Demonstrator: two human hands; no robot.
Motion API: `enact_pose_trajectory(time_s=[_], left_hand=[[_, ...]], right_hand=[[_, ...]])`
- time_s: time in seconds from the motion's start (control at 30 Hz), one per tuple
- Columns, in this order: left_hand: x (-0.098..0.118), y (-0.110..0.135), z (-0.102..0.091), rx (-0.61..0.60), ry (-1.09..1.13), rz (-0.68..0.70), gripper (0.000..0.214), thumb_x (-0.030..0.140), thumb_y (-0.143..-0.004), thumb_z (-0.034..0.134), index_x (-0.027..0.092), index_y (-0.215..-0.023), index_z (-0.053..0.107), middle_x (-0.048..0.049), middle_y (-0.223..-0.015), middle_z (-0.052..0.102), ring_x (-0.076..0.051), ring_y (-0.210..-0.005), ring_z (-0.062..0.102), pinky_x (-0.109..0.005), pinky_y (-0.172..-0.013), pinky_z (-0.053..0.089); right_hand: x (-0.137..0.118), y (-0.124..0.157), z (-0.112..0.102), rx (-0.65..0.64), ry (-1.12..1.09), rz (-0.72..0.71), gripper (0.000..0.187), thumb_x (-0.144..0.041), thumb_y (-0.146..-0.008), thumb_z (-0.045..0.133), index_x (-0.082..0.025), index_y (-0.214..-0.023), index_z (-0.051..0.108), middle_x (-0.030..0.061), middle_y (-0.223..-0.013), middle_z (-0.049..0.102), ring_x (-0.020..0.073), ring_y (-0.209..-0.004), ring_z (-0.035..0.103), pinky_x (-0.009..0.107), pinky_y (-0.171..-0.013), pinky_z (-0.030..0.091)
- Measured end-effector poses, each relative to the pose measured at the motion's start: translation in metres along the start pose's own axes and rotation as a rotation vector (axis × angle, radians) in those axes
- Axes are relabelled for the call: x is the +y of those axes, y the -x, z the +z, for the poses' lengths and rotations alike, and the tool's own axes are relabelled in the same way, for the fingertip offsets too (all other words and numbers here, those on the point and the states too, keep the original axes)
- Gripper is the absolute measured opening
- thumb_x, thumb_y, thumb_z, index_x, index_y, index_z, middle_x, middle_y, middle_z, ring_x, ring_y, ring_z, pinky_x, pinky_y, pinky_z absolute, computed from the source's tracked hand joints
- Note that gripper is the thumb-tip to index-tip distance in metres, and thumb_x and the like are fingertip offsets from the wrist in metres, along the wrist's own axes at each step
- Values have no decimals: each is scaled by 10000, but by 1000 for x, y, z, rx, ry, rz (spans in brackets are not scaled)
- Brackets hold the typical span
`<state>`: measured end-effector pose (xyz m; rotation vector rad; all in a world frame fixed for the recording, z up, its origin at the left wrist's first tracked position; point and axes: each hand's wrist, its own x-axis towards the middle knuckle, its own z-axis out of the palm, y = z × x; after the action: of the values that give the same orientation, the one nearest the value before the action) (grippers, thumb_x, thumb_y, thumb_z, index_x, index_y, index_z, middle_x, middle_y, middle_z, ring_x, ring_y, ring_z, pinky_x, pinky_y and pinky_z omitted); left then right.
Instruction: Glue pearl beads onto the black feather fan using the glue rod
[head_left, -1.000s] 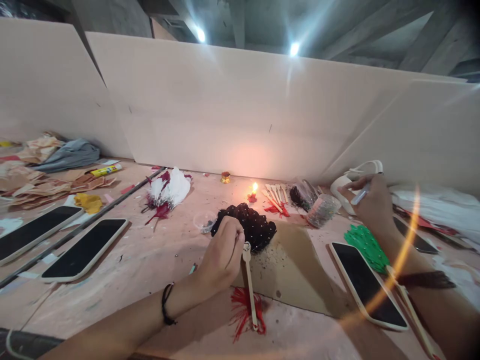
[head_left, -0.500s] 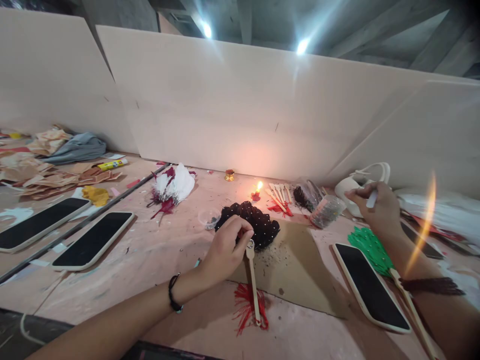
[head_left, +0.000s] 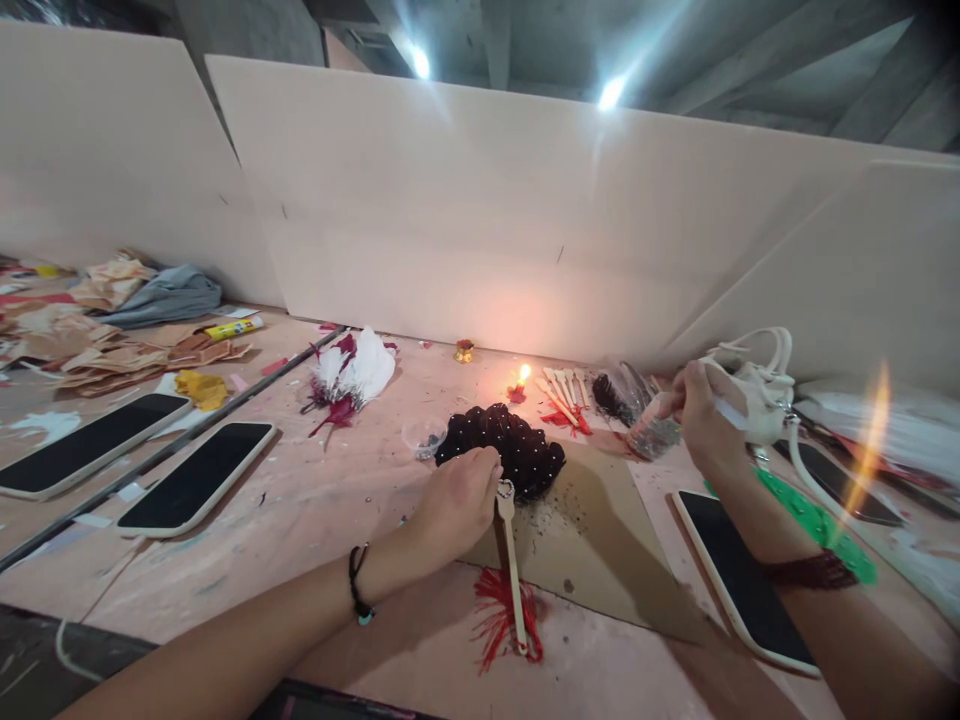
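Observation:
A black fan (head_left: pixel 517 440) dotted with white beads lies before me on brown cardboard (head_left: pixel 600 530). Its pale wooden handle (head_left: pixel 513 570) points toward me, with small beads at its upper end and a red tassel (head_left: pixel 491 605) at the lower. My left hand (head_left: pixel 465 495) is closed at the fan's lower left edge beside the handle; what its fingertips pinch is hidden. My right hand (head_left: pixel 705 415) reaches to a clear plastic cup (head_left: pixel 654 428), fingertips at its rim. A translucent white stick (head_left: pixel 729 412) juts from this hand, held in its fingers.
A lit candle (head_left: pixel 519 385) burns behind the fan, near several wooden handles (head_left: pixel 566 388). Phones (head_left: pixel 199 480) lie left and another phone (head_left: pixel 742 580) right. A white bag (head_left: pixel 757 390) and a green fan (head_left: pixel 806 510) are by my right arm. Left is a white-and-maroon fan (head_left: pixel 356 370).
My right hand has moved left from in front of the white bag to the plastic cup, its forearm now covering part of the green fan. My left hand stays by the black fan, slightly lower.

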<state>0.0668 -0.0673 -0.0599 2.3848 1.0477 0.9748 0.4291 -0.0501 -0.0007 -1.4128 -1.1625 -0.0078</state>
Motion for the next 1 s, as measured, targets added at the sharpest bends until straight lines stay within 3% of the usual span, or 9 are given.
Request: enact_pose_trajectory(time_s=[0.27,0.4,0.53,0.73,1.0], left_hand=[[-2,-1,2,-5,13,-2,181,134,-1027,468,208,-886,554,-20,-831,628,-197,-760,579,-322,-689,355],[2,-3,-4,13,25,-6,193,161,-1036,507,205,-867,590,30,-703,549,-157,-637,509,-298,-651,329],[5,-4,-8,40,18,-10,244,221,-1058,526,204,-820,575,43,-662,492,-147,-604,465,-294,-631,300],[6,-4,-9,71,37,-16,221,228,-1056,526,205,-838,556,23,-738,562,-159,-670,524,-294,-656,346],[-2,-5,-5,130,150,11,112,144,-1003,609,200,-924,665,-21,-915,679,-175,-802,612,-291,-734,460]], right_hand=[[-14,3,52,-332,-334,193,356,-516,-1130,615,-177,-1194,702,-17,-870,692,81,-556,576,211,-500,508],[-12,-4,90,-359,-433,275,381,-539,-1135,591,-184,-1235,689,-12,-885,694,85,-556,573,217,-498,507],[-9,-9,120,-312,-460,322,310,-474,-1111,658,-198,-1246,700,42,-1057,738,142,-750,690,285,-638,614],[-2,-10,131,-306,-443,380,344,-402,-1080,719,-201,-1357,686,97,-1332,718,240,-1077,745,440,-913,654],[6,-2,135,-370,-390,441,358,-391,-1074,729,-201,-1375,681,102,-1363,710,254,-1115,742,462,-941,650]])
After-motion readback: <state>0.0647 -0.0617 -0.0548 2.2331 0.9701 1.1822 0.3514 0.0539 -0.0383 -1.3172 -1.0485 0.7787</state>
